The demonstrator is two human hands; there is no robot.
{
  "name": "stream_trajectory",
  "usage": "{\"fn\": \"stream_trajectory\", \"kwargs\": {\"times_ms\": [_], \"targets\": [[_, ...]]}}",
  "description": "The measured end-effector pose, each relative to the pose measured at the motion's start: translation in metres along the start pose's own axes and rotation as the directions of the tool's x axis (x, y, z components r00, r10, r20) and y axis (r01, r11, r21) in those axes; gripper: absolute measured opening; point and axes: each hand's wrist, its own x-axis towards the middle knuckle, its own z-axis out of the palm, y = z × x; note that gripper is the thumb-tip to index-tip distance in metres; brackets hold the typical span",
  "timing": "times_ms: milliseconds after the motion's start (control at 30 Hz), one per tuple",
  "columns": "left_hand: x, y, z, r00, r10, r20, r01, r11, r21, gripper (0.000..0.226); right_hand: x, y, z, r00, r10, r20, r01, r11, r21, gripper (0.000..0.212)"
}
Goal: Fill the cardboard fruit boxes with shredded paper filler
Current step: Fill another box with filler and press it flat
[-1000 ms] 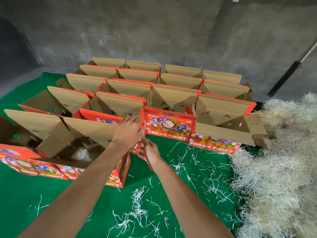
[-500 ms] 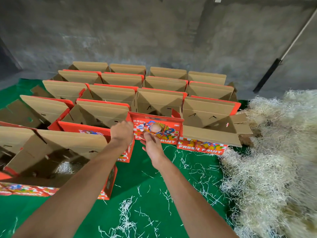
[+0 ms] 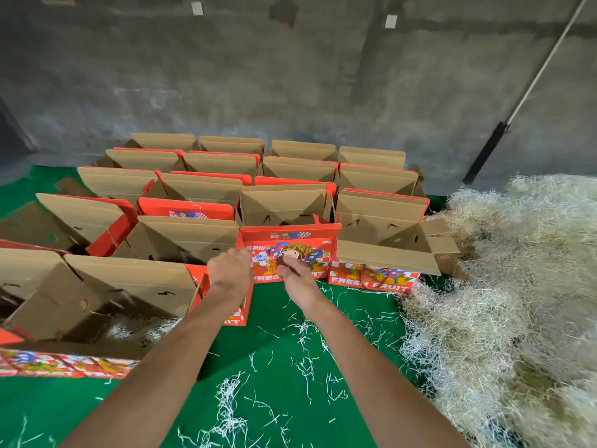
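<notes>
Grey concrete wall (image 3: 290,76) fills the upper frame; below it a green floor mat (image 3: 274,367) carries rows of open cardboard fruit boxes (image 3: 284,205), flaps raised, probably so filler can drop straight in. At centre, the left hand (image 3: 230,273) curls over the corner of a red box (image 3: 223,299), apparently gripping it to shift or steady it. Beside it the right hand (image 3: 295,279) reaches towards the printed front of the box marked FRESH FRUIT (image 3: 290,250); whether it grips anything I cannot tell. Shredded paper filler (image 3: 504,286) lies heaped at the right edge, near the boxes. A little already sits in the lower-left box (image 3: 97,305).
</notes>
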Motion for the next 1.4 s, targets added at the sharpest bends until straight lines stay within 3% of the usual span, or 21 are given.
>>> {"fn": "stream_trajectory", "kwargs": {"times_ms": [233,567,800,933,1100,1200,1267,1400], "targets": [[0.004,-0.005,-0.003,0.998,-0.037,0.048,0.041,0.996,-0.074,0.020,0.025,-0.023,-0.004,0.999,-0.017,-0.027,0.016,0.999,-0.050,0.036],[0.040,-0.008,0.000,0.979,-0.056,0.198,0.070,0.996,-0.063,0.033,0.084,-0.059,0.014,0.996,-0.089,0.028,0.093,0.929,-0.359,0.066],[0.052,-0.018,0.013,0.962,-0.066,0.264,0.106,0.985,-0.139,0.030,0.129,-0.068,0.032,0.997,-0.073,-0.001,0.070,0.958,-0.279,0.051],[0.047,-0.014,0.013,0.969,-0.053,0.243,0.079,0.992,-0.099,0.039,0.139,-0.064,0.047,0.999,-0.052,0.016,0.054,0.976,-0.212,0.055],[0.031,0.004,0.007,0.977,0.046,0.209,-0.033,0.997,-0.064,0.039,0.131,-0.053,0.037,0.984,-0.140,0.113,0.168,0.938,-0.303,0.061],[0.017,0.025,-0.005,0.981,0.108,0.158,-0.093,0.991,-0.101,0.038,0.112,-0.051,0.022,0.965,-0.191,0.178,0.229,0.948,-0.222,0.064],[0.005,0.043,-0.012,0.980,0.155,0.121,-0.136,0.979,-0.155,0.040,0.104,-0.050,0.007,0.967,-0.205,0.148,0.236,0.942,-0.237,0.052],[-0.026,0.076,-0.027,0.963,0.254,0.086,-0.225,0.941,-0.254,0.036,0.079,-0.045,-0.034,0.982,-0.160,-0.099,0.107,0.907,-0.406,0.018]]}}
